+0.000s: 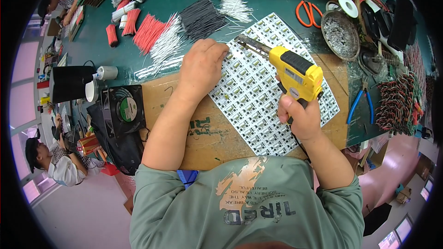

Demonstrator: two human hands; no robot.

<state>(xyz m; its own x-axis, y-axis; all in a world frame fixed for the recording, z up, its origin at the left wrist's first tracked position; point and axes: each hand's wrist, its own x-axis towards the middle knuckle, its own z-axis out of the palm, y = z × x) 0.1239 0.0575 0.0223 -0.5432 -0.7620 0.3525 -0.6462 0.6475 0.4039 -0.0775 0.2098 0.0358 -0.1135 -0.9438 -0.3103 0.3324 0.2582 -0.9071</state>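
Observation:
My right hand (302, 117) is wrapped round the grip of a yellow and black soldering gun (291, 74). The gun's tip points left and lies over the upper part of a white panel of small circuit boards (258, 117). Beside the tip, at the panel's upper left edge, my left hand (201, 68) is closed with its fingers curled in. Whatever those fingers pinch, if anything, is hidden. Just beyond that hand lie bundles of black wires (201, 17), white wires (167, 41) and red wires (150, 32).
A brown board (207, 145) lies under the panel. Orange scissors (308, 13), a metal dish (340, 34) and blue-handled pliers (360, 106) lie to the right. A black fan (122, 110) stands at the left. Two people (64, 161) sit along the left side.

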